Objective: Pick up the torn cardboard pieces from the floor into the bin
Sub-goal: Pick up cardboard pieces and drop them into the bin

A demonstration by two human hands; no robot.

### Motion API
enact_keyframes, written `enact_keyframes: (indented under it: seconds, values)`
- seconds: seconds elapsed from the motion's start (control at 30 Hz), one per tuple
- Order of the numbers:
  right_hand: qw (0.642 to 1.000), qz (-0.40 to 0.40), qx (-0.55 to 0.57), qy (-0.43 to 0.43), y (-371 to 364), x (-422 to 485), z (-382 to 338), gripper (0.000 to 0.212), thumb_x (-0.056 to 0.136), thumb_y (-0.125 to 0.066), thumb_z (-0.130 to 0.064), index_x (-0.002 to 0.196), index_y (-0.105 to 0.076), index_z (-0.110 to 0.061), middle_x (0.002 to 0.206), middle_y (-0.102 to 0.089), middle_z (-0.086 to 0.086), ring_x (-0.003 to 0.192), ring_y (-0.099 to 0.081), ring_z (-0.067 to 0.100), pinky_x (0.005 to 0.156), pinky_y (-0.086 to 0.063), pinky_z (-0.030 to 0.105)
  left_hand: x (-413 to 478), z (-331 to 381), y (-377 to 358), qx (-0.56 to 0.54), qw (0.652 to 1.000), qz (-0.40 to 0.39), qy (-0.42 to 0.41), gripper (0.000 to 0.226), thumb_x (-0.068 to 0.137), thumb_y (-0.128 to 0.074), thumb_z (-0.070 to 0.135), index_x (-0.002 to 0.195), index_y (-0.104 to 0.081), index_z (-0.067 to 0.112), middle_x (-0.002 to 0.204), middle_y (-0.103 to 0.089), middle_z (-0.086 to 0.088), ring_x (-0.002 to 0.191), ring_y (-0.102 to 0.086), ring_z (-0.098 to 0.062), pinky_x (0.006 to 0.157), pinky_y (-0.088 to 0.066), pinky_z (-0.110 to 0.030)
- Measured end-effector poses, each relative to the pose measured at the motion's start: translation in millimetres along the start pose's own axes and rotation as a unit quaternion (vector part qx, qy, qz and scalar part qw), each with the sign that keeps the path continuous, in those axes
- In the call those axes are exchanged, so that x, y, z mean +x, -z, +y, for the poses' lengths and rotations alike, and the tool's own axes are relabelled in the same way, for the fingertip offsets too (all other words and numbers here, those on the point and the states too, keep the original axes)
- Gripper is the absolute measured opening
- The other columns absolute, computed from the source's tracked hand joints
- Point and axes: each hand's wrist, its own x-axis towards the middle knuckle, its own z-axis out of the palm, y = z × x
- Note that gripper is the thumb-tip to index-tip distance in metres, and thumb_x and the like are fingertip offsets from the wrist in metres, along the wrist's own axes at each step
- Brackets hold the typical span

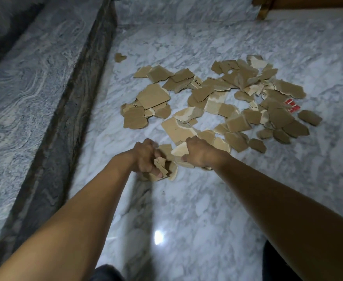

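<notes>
Several torn brown cardboard pieces (pixel 217 98) lie scattered over the white marble floor ahead of me, some printed with black letters. My left hand (pixel 146 157) grips a small bunch of cardboard scraps (pixel 162 169) at the near edge of the heap. Just to its right, my right hand (pixel 199 153) curls its fingers over a pale cardboard piece (pixel 179 151) that still touches the floor. No bin is in view.
A raised grey stone ledge (pixel 45 88) with a dark edge runs along the left. A wooden furniture leg (pixel 264 9) stands at the far right. A red printed scrap (pixel 292 105) lies at the pile's right side. Bare marble floor (pixel 186 220) stretches toward me.
</notes>
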Motion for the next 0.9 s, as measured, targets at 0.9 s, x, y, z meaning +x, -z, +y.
enact_keyframes:
  seconds: [0.9]
  values:
    - [0.943,-0.072,-0.308,0.103,14.2,15.2,29.8,0.065,0.09,-0.059,-0.03,0.149,-0.035,-0.014,0.163,-0.01,0.006,0.15,-0.012,0.03,0.115,-0.027,0.052,5.9,7.2,-20.3,0.027,0.999,0.029,0.031,0.021,0.08,-0.072,0.024,0.097,-0.061,0.029,0.115,-0.047,0.001,0.104,-0.051,-0.027,0.081,-0.039,-0.027]
